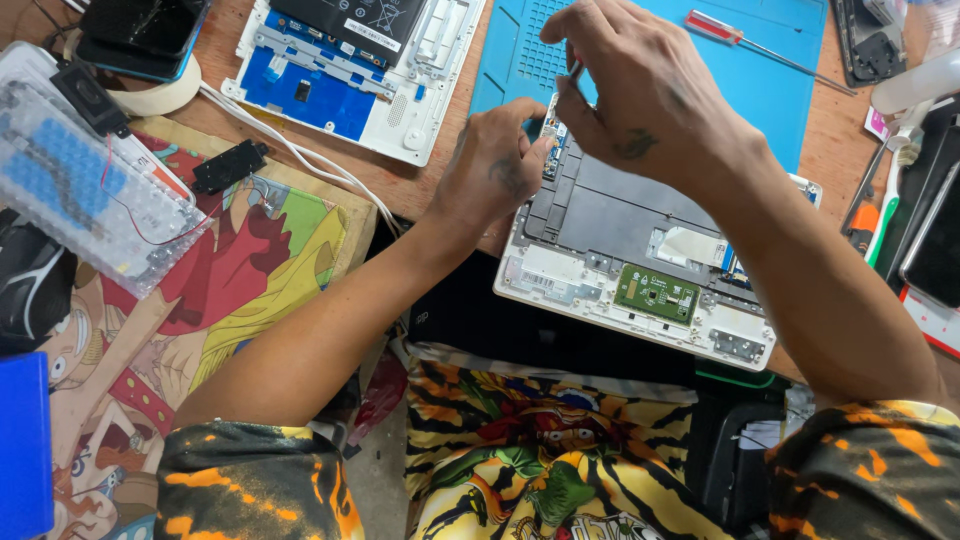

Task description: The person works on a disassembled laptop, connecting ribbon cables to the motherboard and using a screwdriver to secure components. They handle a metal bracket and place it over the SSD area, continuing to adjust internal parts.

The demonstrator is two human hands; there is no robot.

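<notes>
An opened white laptop base (640, 290) lies in front of me, its grey inner plate and a green circuit board (657, 292) showing. My left hand (495, 165) pinches a small circuit board (553, 140) at the base's far left corner. My right hand (630, 85) hovers just above it, fingers closed on a thin tool (574, 72) whose tip points down at that small board.
A blue work mat (780, 70) with a red-handled screwdriver (735, 36) lies beyond. A second white laptop shell (350, 75) sits at top left, with a white cable (300, 150), a clear parts box (80, 190), tape roll (160, 98) and phones (935, 250) at the right.
</notes>
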